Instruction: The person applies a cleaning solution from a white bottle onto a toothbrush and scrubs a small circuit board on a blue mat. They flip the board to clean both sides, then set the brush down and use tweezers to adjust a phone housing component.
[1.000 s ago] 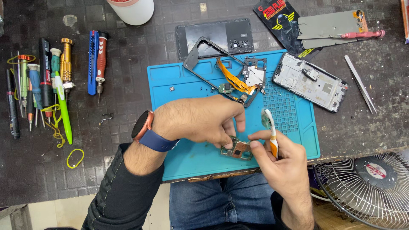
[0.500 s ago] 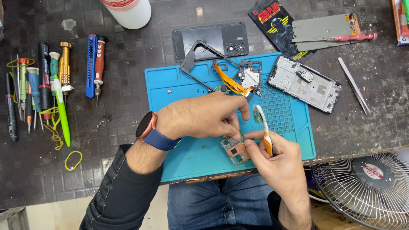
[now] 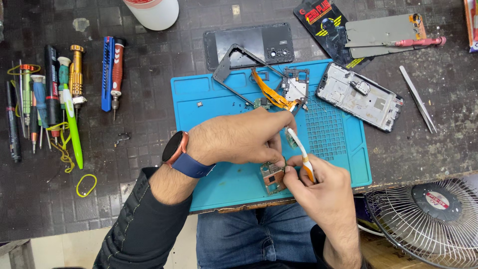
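Left hand (image 3: 239, 138) fingers pinching small circuit board (image 3: 273, 178) from above. Right hand (image 3: 323, 192) fingers gripping white-orange tool (image 3: 300, 149), tip toward board. Board over near edge of blue mat (image 3: 199, 104). Phone frame (image 3: 359, 95) on mat's far right; screwdrivers (image 3: 74, 79) well left on dark surface (image 3: 149, 124).

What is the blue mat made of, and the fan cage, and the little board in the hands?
Blue mat: probably soft rubber or silicone, matte with moulded pockets.
Fan cage: thin shiny metal wire, it seems.
Small circuit board, touched by left hand and right hand: stiff greenish board with metal parts.
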